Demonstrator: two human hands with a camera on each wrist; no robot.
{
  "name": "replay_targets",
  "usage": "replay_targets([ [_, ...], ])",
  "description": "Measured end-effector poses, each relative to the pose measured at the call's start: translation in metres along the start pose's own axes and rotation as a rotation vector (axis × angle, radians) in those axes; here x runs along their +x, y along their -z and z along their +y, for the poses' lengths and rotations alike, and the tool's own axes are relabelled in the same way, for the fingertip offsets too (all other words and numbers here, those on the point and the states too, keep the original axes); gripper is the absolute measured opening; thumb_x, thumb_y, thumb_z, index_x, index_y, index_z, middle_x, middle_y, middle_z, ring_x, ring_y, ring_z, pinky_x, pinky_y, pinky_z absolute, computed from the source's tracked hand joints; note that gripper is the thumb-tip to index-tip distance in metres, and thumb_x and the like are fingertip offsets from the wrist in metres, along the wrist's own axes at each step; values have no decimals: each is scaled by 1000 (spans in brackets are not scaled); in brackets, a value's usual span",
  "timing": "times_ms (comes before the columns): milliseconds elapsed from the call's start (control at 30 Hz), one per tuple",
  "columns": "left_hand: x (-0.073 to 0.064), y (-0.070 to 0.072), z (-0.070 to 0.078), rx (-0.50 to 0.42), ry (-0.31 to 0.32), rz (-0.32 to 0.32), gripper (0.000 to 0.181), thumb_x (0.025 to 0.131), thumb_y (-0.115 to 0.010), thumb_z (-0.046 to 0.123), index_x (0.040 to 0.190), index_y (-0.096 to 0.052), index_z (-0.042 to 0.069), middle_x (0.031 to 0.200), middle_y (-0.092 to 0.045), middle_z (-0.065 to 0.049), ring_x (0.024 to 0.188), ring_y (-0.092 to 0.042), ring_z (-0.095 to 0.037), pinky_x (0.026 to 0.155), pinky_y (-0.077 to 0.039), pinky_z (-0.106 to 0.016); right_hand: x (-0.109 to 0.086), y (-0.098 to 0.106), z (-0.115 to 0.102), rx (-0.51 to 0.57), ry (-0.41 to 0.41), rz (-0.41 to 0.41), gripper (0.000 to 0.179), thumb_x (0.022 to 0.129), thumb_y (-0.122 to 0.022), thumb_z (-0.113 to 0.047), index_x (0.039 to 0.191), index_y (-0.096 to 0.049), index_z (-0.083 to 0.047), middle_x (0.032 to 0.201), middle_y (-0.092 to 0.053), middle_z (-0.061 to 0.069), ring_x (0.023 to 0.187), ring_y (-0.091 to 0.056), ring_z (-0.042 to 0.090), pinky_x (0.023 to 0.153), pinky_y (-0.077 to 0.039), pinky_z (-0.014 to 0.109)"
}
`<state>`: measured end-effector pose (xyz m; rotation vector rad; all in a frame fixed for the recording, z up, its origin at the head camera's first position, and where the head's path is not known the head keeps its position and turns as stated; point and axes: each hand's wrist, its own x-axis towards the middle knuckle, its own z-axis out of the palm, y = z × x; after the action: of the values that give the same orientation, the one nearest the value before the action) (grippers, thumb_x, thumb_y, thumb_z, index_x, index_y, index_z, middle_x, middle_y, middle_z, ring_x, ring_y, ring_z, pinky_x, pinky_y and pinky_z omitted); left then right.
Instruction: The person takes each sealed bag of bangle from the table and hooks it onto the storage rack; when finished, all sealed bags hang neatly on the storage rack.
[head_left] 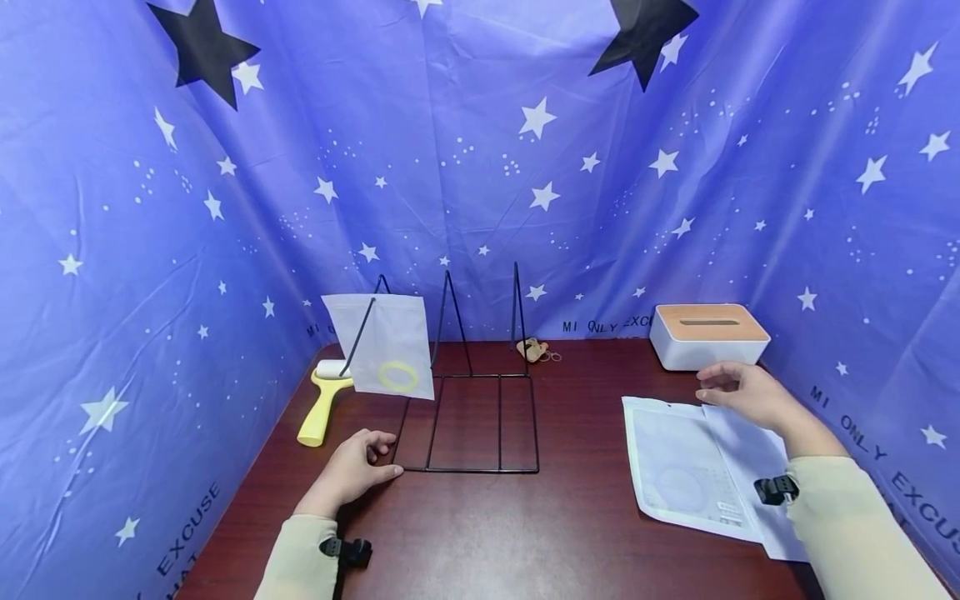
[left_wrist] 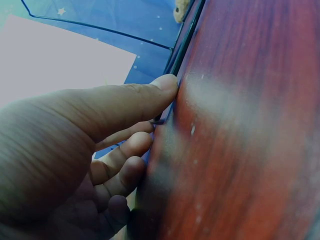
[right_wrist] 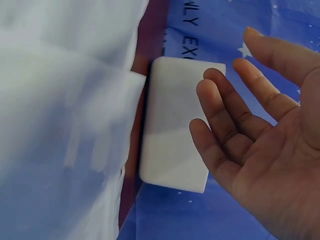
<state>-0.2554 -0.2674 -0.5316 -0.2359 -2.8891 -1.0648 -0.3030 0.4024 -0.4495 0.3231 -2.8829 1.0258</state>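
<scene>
On a dark wooden table (head_left: 480, 533) ringed by a star-printed blue cloth (head_left: 112, 250), a yellow-handled lint roller (head_left: 321, 400) lies at the far left, just behind a white pouch (head_left: 386, 343) that leans upright in a black wire rack (head_left: 468, 421), a yellow ring showing through its face. The person's left hand (head_left: 352, 471) rests on the table at the rack's near-left corner; the left wrist view shows the thumb (left_wrist: 125, 100) stretched out against the thin wire while the other fingers curl loosely beneath, gripping nothing. Behind the rack sits a small tan object (head_left: 534, 350), too small to identify. To the right, flat white pouches (head_left: 690, 475) lie overlapping on the tabletop. The right hand (head_left: 742, 393) hovers just above their far edge, fingers (right_wrist: 225, 120) spread and relaxed, palm empty. Beyond it stands a white tissue box (head_left: 707, 335) with a wooden lid, close to the cloth.
</scene>
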Motion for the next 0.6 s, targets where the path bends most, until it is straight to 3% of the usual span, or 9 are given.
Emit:
replay_targets([
  [267,1,-1,-2,6,19,-10,48,78,-95,22,121,-75,15,96,-60,6,85,-55,-14,80,-48,-38,5,-6,14,1,-9,-104,44,91,-83,-18,123,-68,7,110,-73,18,96,-67,24,75,-52,28],
  [600,1,-2,-3,4,16,-8,47,78,-95,22,120,-75,15,96,-61,6,85,-55,-14,79,-48,-38,19,-13,24,79,-49,-201,51,92,-83,-20,130,-64,8,119,-72,21,104,-68,24,82,-51,25],
])
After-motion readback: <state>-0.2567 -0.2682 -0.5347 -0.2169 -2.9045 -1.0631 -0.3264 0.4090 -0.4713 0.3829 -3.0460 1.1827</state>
